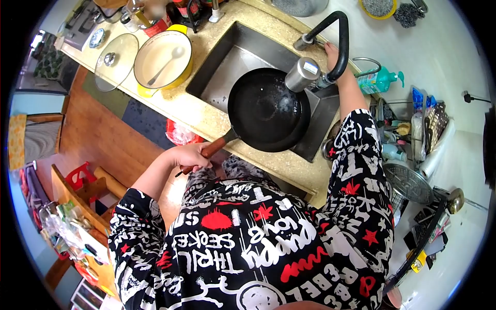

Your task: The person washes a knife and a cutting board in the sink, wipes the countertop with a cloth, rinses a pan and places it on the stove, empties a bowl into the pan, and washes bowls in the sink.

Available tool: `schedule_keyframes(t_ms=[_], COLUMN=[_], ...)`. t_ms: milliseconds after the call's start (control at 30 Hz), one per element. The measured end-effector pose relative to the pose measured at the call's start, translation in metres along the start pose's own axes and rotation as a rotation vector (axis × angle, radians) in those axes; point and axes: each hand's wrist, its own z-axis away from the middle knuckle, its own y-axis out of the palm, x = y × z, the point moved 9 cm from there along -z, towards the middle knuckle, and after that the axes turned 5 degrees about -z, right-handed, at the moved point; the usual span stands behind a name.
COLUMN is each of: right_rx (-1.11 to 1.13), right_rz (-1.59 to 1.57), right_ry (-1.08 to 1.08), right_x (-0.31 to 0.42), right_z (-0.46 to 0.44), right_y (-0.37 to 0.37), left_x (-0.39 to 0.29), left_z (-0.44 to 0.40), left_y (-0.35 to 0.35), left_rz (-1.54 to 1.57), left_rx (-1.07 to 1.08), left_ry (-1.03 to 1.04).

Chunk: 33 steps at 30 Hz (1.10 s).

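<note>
My left hand (192,156) is closed around the brown wooden handle of a black frying pan (266,116). The pan is held over the sink (217,77), its inside facing up, with a wet, pale patch below the spout. The faucet's metal spray head (303,75) hangs over the pan's far right edge, on a black curved hose. My right hand (332,56) reaches behind that hose to the faucet lever beside the metal base; its fingers are partly hidden and seem closed on the lever.
Left of the sink stands a yellow pot (163,59) with a spoon inside, beside a glass lid (116,62). A green pump bottle (376,81) and a crowded rack are on the right. Bottles stand at the back left. A red bag (182,133) is below the counter edge.
</note>
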Motion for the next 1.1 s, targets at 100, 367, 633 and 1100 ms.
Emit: schedule_keyframes(t_ms=[100, 367, 633, 1100], right_rx=[-0.01, -0.11, -0.072, -0.107], right_rz=[-0.008, -0.148, -0.079, -0.24], right_ry=[0.013, -0.059, 0.018, 0.093], right_x=[-0.003, -0.042, -0.026, -0.042], right_z=[0.002, -0.008, -0.002, -0.008], right_y=[-0.002, 0.006, 0.003, 0.003], left_x=[-0.006, -0.011, -0.009, -0.013], left_z=[0.003, 0.006, 0.006, 0.008], left_y=[0.001, 0.0, 0.0, 0.001], left_rz=[-0.001, 0.007, 0.037, 0.031], left_rx=[0.007, -0.002, 0.025, 0.039], left_ry=[0.004, 0.013, 0.004, 0.0])
